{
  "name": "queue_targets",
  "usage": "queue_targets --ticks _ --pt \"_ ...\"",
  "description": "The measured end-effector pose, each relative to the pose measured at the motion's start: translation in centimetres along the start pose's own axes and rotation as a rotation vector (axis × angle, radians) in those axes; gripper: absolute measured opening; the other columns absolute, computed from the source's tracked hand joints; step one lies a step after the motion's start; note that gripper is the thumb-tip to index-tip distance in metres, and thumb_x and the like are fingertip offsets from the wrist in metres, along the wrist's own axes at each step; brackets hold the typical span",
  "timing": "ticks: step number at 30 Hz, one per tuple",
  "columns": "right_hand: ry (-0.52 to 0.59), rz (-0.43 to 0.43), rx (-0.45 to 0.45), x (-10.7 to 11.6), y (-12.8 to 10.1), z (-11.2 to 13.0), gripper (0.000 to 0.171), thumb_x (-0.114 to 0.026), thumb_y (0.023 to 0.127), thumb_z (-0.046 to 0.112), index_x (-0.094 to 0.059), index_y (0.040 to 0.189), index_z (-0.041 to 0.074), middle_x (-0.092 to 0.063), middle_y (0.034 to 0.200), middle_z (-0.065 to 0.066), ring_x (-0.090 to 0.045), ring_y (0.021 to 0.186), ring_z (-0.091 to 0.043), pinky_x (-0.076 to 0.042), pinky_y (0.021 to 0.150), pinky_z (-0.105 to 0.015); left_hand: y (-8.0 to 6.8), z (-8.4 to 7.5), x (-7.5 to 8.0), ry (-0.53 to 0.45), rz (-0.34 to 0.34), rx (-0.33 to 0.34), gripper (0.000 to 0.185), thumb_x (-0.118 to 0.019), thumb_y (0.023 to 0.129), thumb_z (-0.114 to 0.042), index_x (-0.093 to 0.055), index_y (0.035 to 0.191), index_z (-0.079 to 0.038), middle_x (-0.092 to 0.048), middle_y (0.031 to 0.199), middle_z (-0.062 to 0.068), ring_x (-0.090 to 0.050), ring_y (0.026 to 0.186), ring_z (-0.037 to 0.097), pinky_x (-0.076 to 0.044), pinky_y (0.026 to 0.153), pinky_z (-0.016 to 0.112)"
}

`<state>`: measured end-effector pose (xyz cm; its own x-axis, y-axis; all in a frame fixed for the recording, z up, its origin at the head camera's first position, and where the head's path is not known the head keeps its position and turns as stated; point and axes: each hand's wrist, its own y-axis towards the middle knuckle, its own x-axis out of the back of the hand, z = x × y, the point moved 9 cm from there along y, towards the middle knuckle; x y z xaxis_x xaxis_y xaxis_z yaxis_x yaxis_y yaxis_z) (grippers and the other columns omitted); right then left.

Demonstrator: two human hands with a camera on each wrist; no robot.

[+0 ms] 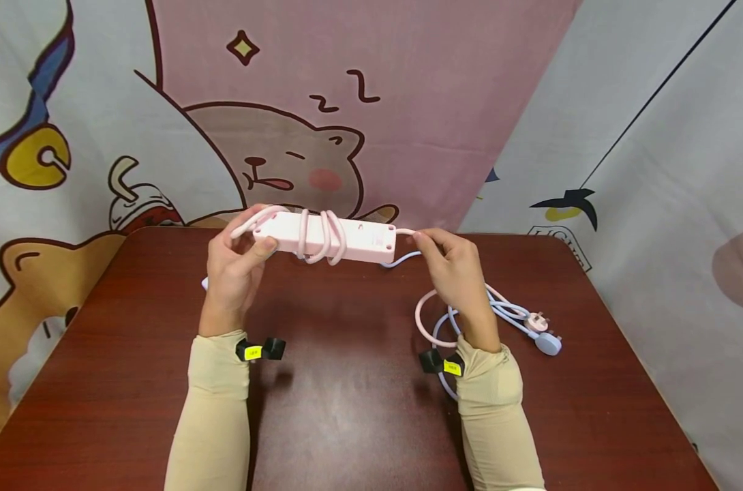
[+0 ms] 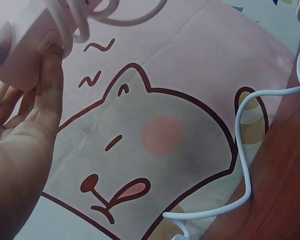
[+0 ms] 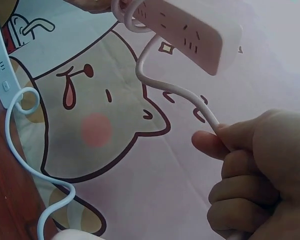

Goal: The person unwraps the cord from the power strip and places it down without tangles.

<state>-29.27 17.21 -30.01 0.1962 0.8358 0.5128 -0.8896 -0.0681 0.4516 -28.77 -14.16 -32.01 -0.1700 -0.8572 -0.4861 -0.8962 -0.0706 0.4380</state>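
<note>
Left hand [image 1: 233, 269] grips pink power strip [image 1: 328, 239]; right hand [image 1: 454, 273] pinches pink cord [image 3: 175, 90]. Right wrist view alone shows white power strip [image 3: 0, 65]. Brown table [image 1: 347, 395], cartoon backdrop [image 1: 359, 102].

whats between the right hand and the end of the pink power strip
In the right wrist view, only a short bare stretch of pink cable spans that gap, running from the pink plastic power strip to the right hand, which pinches it. Nothing else lies there.
</note>
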Motion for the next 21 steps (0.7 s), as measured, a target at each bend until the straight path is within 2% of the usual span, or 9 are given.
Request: queue_targets --ticks 3,5,11,14,16,17,21 --pt "0.013 -0.039 -0.015 0.5 0.0 -0.1 0.024 -0.062 0.103 0.023 -0.079 0.100 0.006 -0.078 0.093 -0.011 -0.053 0.074 -0.007 -0.041 0.071 -0.016 -0.1 0.1 -0.2 0.031 0.033 0.021 0.040 -0.062 0.090 0.014 -0.063 0.128 0.001 -0.071 0.119 0.007 -0.065 0.099 0.015 -0.057 0.083 0.020" --pt "0.029 -0.067 -0.017 0.8 0.0 -0.1 0.024 -0.062 0.103 0.023 -0.079 0.099 0.006 -0.076 0.086 -0.010 -0.050 0.068 -0.006 -0.039 0.067 -0.017 -0.2 0.1 -0.3 0.064 0.052 0.035 0.041 -0.061 0.090 0.016 -0.063 0.128 0.001 -0.071 0.119 0.007 -0.064 0.100 0.015 -0.057 0.084 0.020" --pt "0.160 -0.131 -0.057 1.7 -0.2 -0.3 0.028 -0.061 0.103 0.028 -0.078 0.099 0.005 -0.061 0.065 0.011 -0.038 0.036 -0.005 -0.036 0.039 -0.020 -0.3 0.1 -0.7 0.145 0.091 0.065 0.043 -0.061 0.088 0.018 -0.062 0.129 0.003 -0.072 0.122 0.009 -0.065 0.102 0.016 -0.057 0.086 0.022" --pt "0.249 -0.137 -0.093 1.9 -0.3 -0.4 0.032 -0.060 0.104 0.029 -0.076 0.102 0.002 -0.062 0.066 0.018 -0.040 0.030 -0.010 -0.036 0.031 -0.024 -0.3 0.2 -0.5 0.228 0.086 0.084 0.043 -0.066 0.088 0.015 -0.063 0.129 0.003 -0.072 0.121 0.007 -0.064 0.102 0.016 -0.057 0.084 0.021" --pt "0.293 -0.141 -0.103 2.0 -0.4 -0.3 0.033 -0.059 0.104 0.029 -0.074 0.103 -0.001 -0.067 0.073 0.020 -0.041 0.029 -0.013 -0.037 0.031 -0.025 -0.3 0.3 -0.3 0.305 0.075 0.094 0.044 -0.070 0.087 0.011 -0.064 0.129 0.001 -0.073 0.119 0.004 -0.063 0.099 0.015 -0.056 0.081 0.020" --pt "0.306 -0.144 -0.103 2.0 -0.5 -0.2 0.034 -0.059 0.104 0.029 -0.074 0.104 -0.002 -0.066 0.070 0.019 -0.042 0.029 -0.013 -0.038 0.031 -0.026 -0.3 0.3 -0.2 0.345 0.068 0.097 0.044 -0.072 0.087 0.009 -0.064 0.129 0.000 -0.074 0.118 0.003 -0.063 0.098 0.015 -0.056 0.079 0.020" --pt "0.331 -0.158 -0.084 2.4 -0.7 0.2 0.034 -0.060 0.104 0.028 -0.073 0.105 -0.003 -0.070 0.077 0.020 -0.042 0.030 -0.011 -0.038 0.031 -0.027 -0.3 0.4 0.3 0.485 0.040 0.108 0.044 -0.078 0.086 -0.002 -0.067 0.129 -0.007 -0.074 0.113 -0.003 -0.061 0.093 0.013 -0.052 0.073 0.019"
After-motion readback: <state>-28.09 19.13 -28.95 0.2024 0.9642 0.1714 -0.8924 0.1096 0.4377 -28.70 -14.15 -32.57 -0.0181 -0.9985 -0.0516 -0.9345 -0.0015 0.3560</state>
